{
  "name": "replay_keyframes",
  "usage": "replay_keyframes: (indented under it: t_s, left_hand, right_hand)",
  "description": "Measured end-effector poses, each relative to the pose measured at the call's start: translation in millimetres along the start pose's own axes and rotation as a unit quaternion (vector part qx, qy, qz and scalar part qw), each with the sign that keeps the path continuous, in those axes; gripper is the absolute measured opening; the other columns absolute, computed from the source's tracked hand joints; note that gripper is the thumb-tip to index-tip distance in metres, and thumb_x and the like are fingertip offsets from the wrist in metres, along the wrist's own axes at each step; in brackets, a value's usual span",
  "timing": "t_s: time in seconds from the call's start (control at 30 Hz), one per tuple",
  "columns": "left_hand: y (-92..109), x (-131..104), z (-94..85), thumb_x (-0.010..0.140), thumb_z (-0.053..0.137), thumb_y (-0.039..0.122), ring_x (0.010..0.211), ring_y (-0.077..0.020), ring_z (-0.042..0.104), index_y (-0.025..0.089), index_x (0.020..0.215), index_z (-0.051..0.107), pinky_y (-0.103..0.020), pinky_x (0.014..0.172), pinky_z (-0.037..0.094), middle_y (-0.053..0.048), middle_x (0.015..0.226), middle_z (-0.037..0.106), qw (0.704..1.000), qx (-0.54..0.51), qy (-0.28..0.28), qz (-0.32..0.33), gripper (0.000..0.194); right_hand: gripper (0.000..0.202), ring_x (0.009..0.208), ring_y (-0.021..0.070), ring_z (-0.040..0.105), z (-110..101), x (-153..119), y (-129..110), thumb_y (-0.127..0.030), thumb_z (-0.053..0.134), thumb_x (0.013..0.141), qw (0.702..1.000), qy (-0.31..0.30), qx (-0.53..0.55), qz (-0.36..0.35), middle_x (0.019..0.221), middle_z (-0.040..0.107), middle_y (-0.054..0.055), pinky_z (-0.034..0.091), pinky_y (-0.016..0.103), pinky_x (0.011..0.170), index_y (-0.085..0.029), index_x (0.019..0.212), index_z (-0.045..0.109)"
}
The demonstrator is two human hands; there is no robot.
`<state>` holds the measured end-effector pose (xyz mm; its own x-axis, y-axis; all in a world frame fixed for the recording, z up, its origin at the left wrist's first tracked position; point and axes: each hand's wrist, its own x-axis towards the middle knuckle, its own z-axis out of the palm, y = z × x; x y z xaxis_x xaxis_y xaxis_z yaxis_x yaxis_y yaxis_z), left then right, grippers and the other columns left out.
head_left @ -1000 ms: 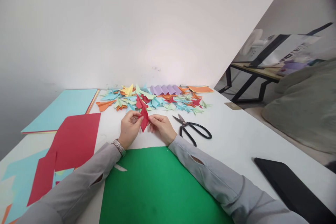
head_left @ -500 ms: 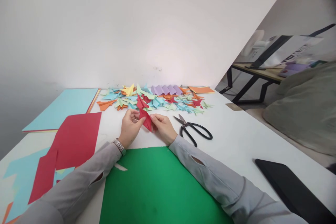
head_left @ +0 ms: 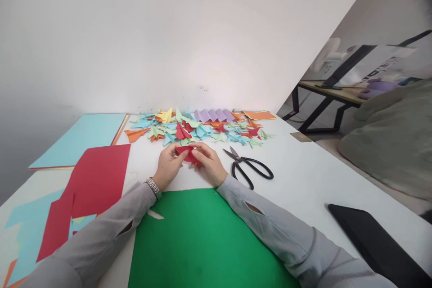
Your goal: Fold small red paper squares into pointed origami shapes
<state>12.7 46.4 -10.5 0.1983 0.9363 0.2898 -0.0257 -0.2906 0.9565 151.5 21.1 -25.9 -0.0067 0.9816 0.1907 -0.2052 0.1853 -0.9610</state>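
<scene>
Between my two hands is a small piece of folded red paper (head_left: 187, 154), held above the white table just beyond the green sheet (head_left: 202, 234). My left hand (head_left: 168, 164) pinches its left side, thumb on top. My right hand (head_left: 208, 162) grips the right side, its thumb pressed on the paper and its other fingers partly hidden behind. Black-handled scissors (head_left: 248, 164) lie with blades parted, right of my right hand. Behind the hands spreads a heap of small folded paper planes (head_left: 202, 131) in several colours, with a pleated purple paper (head_left: 213, 115) among them.
At the left lie a stack of light blue sheets (head_left: 84, 137), a cut red sheet (head_left: 101, 180) and blue paper scraps (head_left: 32, 225). An orange paper stack (head_left: 259, 115) sits by the wall. A black flat object (head_left: 374, 243) rests at the right.
The red paper has turned from an upright diamond to lying more sideways, with less of it showing. My right hand's fingers have moved left over it; my left hand has hardly moved.
</scene>
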Motion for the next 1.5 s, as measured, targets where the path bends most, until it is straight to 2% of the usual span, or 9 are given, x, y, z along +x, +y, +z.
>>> replay_keyframes:
  t_s: [0.13, 0.37, 0.67, 1.07, 1.3, 1.5]
  left_hand:
    - [1, 1, -0.5, 0.068, 0.069, 0.033, 0.045, -0.0086, 0.049, 0.016, 0.068, 0.06, -0.021, 0.041, 0.042, 0.003, 0.057, 0.058, 1.0, -0.002, -0.007, -0.004, 0.019]
    - [2, 2, -1.4, 0.067, 0.068, 0.029, 0.042, -0.0097, 0.052, 0.016, 0.075, 0.069, -0.024, 0.042, 0.046, 0.001, 0.059, 0.063, 1.0, -0.002, 0.0, -0.026, 0.015]
    - [3, 2, -4.3, 0.063, 0.07, 0.026, 0.041, -0.0089, 0.051, 0.016, 0.069, 0.07, -0.023, 0.042, 0.043, 0.001, 0.059, 0.063, 0.999, -0.021, 0.038, -0.03, 0.011]
    - [-1, 5, -5.8, 0.057, 0.072, 0.02, 0.041, -0.0079, 0.05, 0.014, 0.067, 0.071, -0.021, 0.043, 0.039, 0.003, 0.051, 0.06, 0.994, -0.06, 0.081, -0.047, 0.011]
    - [0, 5, -6.9, 0.06, 0.069, 0.021, 0.041, -0.008, 0.051, 0.015, 0.068, 0.071, -0.021, 0.044, 0.039, 0.002, 0.053, 0.061, 0.993, -0.067, 0.082, -0.042, 0.01]
    - [-2, 4, -8.5, 0.062, 0.069, 0.023, 0.042, -0.009, 0.052, 0.014, 0.071, 0.071, -0.023, 0.045, 0.041, 0.002, 0.054, 0.061, 0.993, -0.076, 0.074, -0.043, 0.013]
  right_hand:
    - [0.03, 0.049, 0.0097, 0.054, 0, 2, 7, -0.032, 0.068, 0.07, 1.0, -0.013, 0.0, -0.021, 0.074, 0.063, -0.001, 0.044, 0.025, 0.047, -0.021, 0.097, 0.059]
    - [0.021, 0.044, 0.0087, 0.052, 0, 3, 8, -0.028, 0.062, 0.073, 0.999, -0.004, -0.025, -0.022, 0.066, 0.061, -0.003, 0.04, 0.023, 0.044, -0.021, 0.093, 0.058]
    - [0.023, 0.042, 0.0082, 0.052, 1, 2, 4, -0.023, 0.059, 0.07, 1.0, 0.007, -0.024, -0.013, 0.066, 0.062, -0.003, 0.04, 0.023, 0.044, -0.02, 0.092, 0.06]
    - [0.025, 0.04, 0.0081, 0.048, 3, 1, -1, -0.02, 0.057, 0.066, 0.999, 0.04, -0.035, -0.01, 0.058, 0.059, -0.005, 0.036, 0.022, 0.042, -0.019, 0.09, 0.062]
    - [0.023, 0.039, 0.0092, 0.047, 4, 0, -3, -0.022, 0.058, 0.068, 0.998, 0.04, -0.045, -0.012, 0.054, 0.056, -0.006, 0.036, 0.023, 0.042, -0.02, 0.091, 0.062]
    - [0.023, 0.041, 0.0098, 0.047, 3, 0, 0, -0.024, 0.059, 0.069, 0.997, 0.041, -0.058, -0.019, 0.06, 0.058, -0.004, 0.038, 0.025, 0.043, -0.021, 0.091, 0.061]
